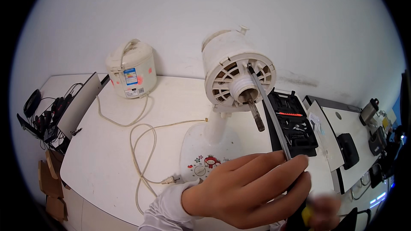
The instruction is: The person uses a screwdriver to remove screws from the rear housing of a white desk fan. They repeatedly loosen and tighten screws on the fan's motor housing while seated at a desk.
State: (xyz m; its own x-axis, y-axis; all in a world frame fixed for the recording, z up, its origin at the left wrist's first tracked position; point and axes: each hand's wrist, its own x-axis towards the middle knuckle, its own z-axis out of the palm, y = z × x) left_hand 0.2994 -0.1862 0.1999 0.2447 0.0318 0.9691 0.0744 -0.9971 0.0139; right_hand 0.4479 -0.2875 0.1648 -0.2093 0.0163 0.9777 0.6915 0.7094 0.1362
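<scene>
1. Screwdriver (273, 117) slants, long axis down-right, from fan housing (233, 47) face.
2. My left grip (252, 186), nearer the housing, pinches its shaft.
3. Right grip (325, 214) blurs beside yellow handle (306, 216); I can't tell its closure.

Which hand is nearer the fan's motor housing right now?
The left. Your left hand holds the screwdriver shaft, below the motor housing in view; your right hand, blurred, is farther off, lower right, by the yellow handle.

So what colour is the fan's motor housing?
The motor housing is off-white, best seen in the head view.
</scene>
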